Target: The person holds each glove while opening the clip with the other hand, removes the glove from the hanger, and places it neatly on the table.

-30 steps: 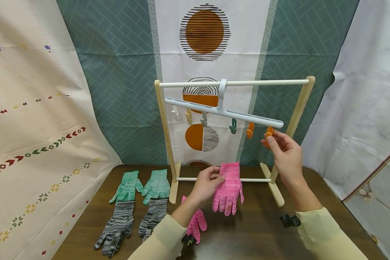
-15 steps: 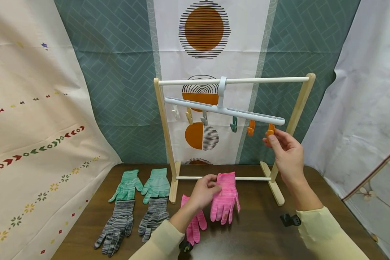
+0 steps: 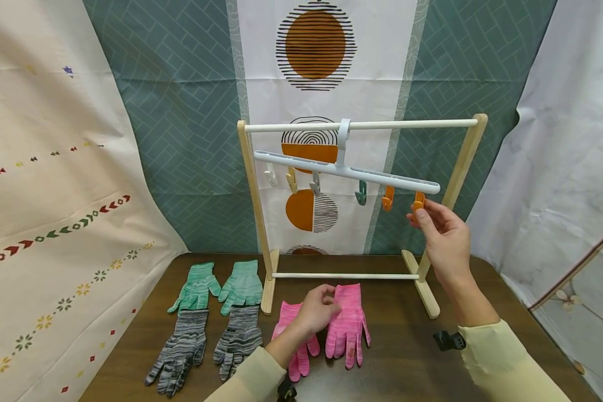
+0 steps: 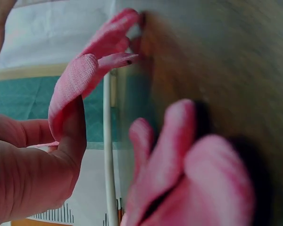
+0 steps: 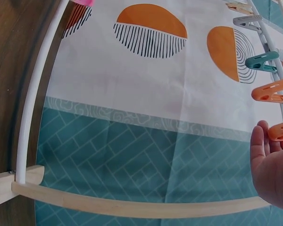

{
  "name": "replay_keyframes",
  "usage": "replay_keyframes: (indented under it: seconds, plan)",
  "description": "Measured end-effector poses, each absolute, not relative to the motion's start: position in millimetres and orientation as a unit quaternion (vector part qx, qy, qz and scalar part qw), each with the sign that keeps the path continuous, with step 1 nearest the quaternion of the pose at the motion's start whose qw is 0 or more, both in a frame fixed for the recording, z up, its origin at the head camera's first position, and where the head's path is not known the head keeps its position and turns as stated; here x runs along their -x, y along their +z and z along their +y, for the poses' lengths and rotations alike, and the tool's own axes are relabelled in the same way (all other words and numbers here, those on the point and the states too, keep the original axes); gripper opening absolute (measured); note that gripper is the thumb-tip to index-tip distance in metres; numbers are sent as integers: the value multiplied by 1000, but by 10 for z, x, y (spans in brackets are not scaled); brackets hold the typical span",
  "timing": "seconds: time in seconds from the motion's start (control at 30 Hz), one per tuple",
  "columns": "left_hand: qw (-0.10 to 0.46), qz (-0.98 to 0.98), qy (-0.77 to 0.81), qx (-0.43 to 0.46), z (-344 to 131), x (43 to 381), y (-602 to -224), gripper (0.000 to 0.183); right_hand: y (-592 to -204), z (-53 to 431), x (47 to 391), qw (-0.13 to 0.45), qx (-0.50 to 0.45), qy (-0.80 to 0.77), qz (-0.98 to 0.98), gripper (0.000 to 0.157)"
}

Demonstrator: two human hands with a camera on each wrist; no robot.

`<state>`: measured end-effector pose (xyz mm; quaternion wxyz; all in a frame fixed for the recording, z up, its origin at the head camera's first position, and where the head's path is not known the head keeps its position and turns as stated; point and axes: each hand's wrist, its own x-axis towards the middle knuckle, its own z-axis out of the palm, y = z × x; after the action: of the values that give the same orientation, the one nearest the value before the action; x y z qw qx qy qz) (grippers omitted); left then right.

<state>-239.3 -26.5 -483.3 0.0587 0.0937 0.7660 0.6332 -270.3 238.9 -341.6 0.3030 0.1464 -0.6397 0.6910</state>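
Note:
My left hand (image 3: 317,311) pinches a pink knit glove (image 3: 349,318) at the cuff's left edge; its fingers point down, low over the table. In the left wrist view this glove (image 4: 75,77) folds over my fingers. A second pink glove (image 4: 212,188) lies close by, partly behind my left wrist in the head view. My right hand (image 3: 445,237) pinches an orange clip (image 3: 419,200) at the right end of a pale blue hanger (image 3: 382,177). The right wrist view shows my thumb and fingers at that clip. The hanger tilts down to the right.
The hanger hooks over the white top bar (image 3: 412,125) of a wooden rack (image 3: 462,162). Several other clips hang along it, including a green clip (image 3: 361,192). Mint gloves (image 3: 242,285) and grey striped gloves (image 3: 178,352) lie on the brown table (image 3: 407,363) at left.
My left hand has lowered the pink glove from in front of the rack's bottom bar towards the table. My right hand has stayed on the orange clip, rising slightly.

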Motion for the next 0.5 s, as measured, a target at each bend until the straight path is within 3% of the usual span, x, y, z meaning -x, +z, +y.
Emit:
replay_keyframes:
  seconds: [0.5]
  plan:
    - [58, 810, 579, -81, -321, 2413, -4950, 38, -3423, 2400, 2699, 309, -144, 683, -647, 35]
